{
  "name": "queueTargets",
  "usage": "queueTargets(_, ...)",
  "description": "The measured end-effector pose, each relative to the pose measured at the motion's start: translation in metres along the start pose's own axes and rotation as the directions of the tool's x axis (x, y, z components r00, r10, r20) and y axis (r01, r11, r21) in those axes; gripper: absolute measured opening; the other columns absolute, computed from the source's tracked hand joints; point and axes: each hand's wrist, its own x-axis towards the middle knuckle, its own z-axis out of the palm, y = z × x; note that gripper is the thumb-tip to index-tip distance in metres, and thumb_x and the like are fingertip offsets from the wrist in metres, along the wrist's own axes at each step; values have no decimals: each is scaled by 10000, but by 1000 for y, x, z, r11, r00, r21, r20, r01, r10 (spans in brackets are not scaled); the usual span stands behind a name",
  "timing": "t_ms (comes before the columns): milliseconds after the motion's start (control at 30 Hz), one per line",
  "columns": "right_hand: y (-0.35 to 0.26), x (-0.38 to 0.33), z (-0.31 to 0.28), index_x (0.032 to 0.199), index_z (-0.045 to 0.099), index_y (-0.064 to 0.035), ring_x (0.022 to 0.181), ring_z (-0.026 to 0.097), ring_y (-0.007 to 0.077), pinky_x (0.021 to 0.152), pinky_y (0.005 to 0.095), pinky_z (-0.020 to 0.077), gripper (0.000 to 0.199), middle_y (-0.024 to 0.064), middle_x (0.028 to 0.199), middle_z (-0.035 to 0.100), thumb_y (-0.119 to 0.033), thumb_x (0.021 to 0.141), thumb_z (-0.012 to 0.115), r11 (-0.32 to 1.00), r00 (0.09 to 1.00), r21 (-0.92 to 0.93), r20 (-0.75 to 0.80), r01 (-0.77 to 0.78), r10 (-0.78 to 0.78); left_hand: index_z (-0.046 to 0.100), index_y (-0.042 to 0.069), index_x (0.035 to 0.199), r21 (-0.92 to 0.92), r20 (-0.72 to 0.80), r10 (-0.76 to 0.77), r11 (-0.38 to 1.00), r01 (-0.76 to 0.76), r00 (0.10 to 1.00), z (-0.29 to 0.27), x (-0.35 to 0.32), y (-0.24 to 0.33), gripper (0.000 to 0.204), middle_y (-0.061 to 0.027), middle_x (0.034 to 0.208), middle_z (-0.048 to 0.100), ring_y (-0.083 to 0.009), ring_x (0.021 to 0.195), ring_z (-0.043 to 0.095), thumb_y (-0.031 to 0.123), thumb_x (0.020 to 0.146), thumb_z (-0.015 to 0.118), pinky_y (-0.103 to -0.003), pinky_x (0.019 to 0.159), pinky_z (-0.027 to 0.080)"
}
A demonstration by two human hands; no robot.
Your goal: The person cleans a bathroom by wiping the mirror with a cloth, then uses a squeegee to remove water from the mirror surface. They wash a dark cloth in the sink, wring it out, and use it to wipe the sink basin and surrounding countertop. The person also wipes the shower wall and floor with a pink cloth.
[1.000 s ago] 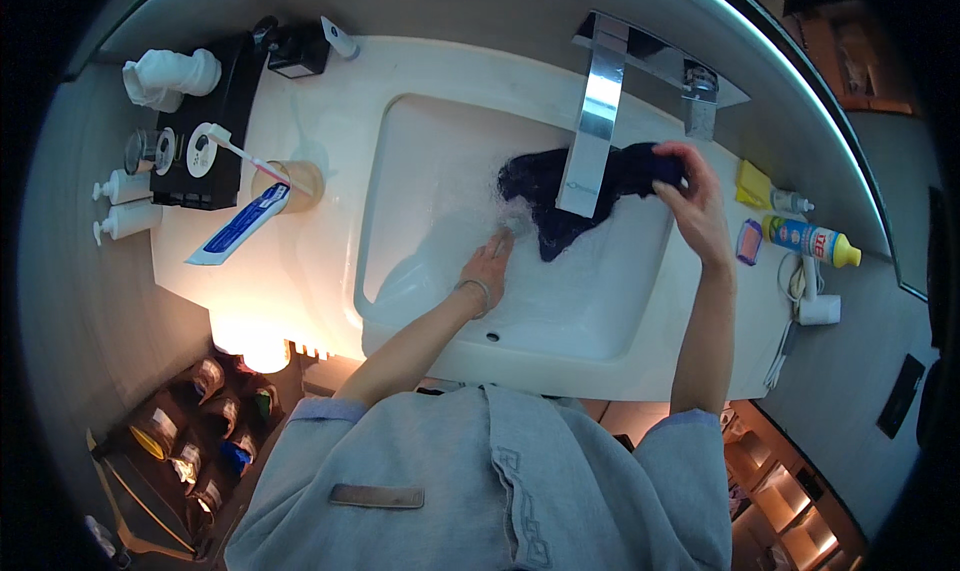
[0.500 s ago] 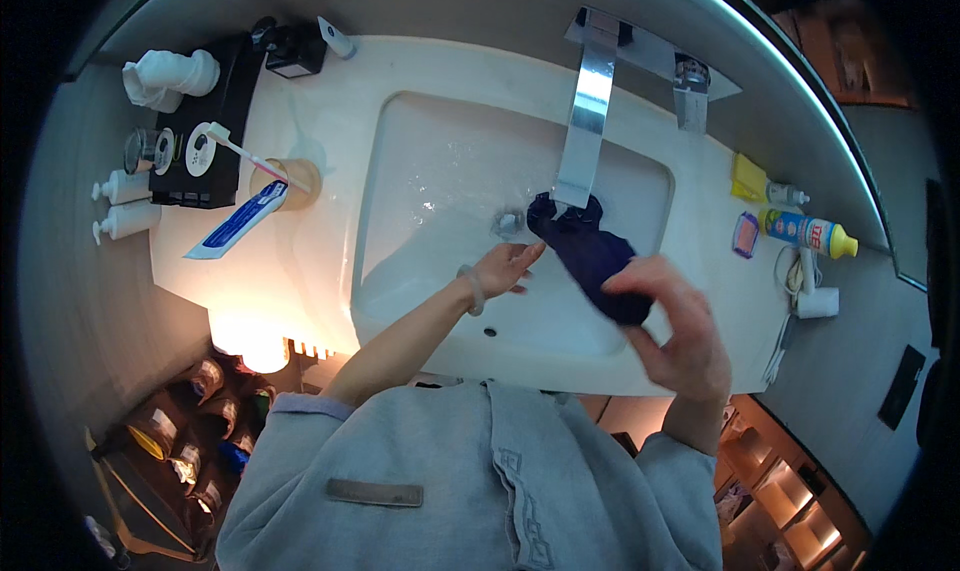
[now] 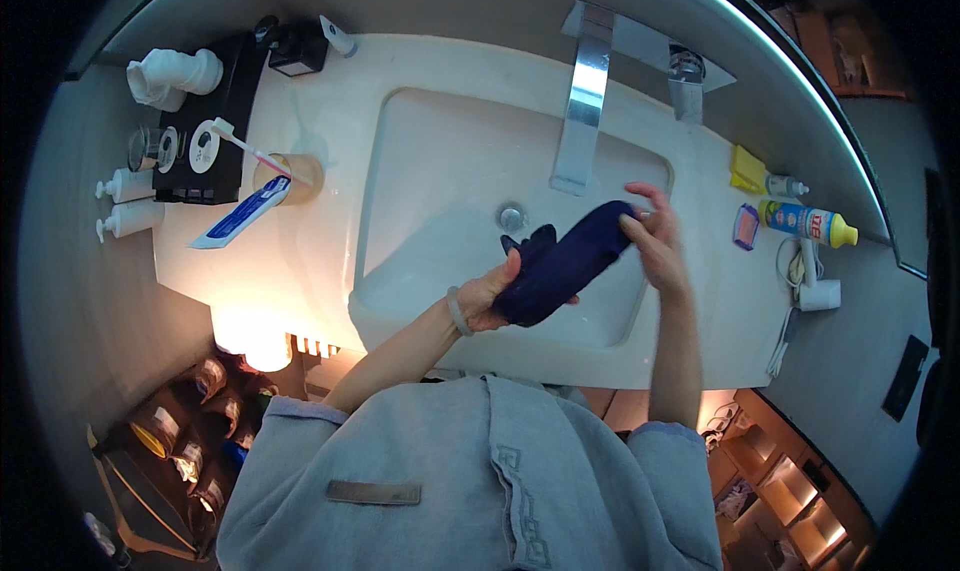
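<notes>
Head view, the only one. Clock centred on the drain, 12 toward the back wall. Dark cloth is up at 4 to 5 o'clock, over the basin. Left hand, at 6 to 7, grips its lower end: thumb on top, fingertips peeking out beyond. Right hand, at 3, seems to pinch the upper end between thumb and fingers; index looks lifted.

Risks, as I judge them. The right grip looks thin, so a tug could pull the end free and drop it into the basin. A small loose bit sticks out by the left thumb; it could bunch or snag. Spout hangs at 1 to 2, near; lifting carelessly could knock knuckles on it. I see no stream under it. If the cloth is wet, squeezing off-centre could splash the surface. A wide right elbow could catch the dryer or bottle past 3; a left swing, the cup at 9. Wetness itself: can't tell.
</notes>
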Motion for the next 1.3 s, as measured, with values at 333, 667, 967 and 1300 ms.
queueTargets(333, 121, 18, 101, 1318, 499, -153, 1071, 578, 341, 902, 514, 495, 583, 154, 1190, 565, -540, 887, 573, 198, 987, 975, 121, -98, -109, 425, 70, 1351, -405, -113, -18, 914, -29, 993, 11, -8, -22, 635, -101, 1245, 581, -177, 1066, 615, 347, 853, 705, -304, 886, 550)
queueTargets(667, 128, 37, 63, 938, 555, -89, 733, 621, 221, 676, 362, 544, 186, 103, 816, 612, -113, 826, 703, 653, 825, 567, 91, -503, 557, 587, -9, 1012, 930, -366, 48, 26, 365, 929, -31, 12, 16, 554, -127, 924, 670, -290, 902, 650, 367, 675, 815, -376, 821, 520)
queueTargets(967, 47, -5, 95, 837, 622, -58, 771, 599, 163, 693, 297, 495, 151, 34, 821, 628, -161, 818, 730, 953, 985, -251, 79, 169, -154, 126, 18, 1461, 969, -183, 23, 171, 177, 983, -52, -30, 39, 1058, -246, 1450, 306, -344, 1346, 332, 446, 744, 775, -443, 1096, 325)
queueTargets(1300, 15, -24, 131, 916, 612, -24, 880, 599, 295, 835, 424, 495, 124, 114, 860, 582, -22, 802, 661, 468, 555, -298, 455, 832, -697, 530, 0, 1128, -216, -289, 76, 966, -143, 954, -29, -5, 37, 340, -152, 1077, 611, -266, 1013, 611, 269, 934, 607, -386, 875, 547)
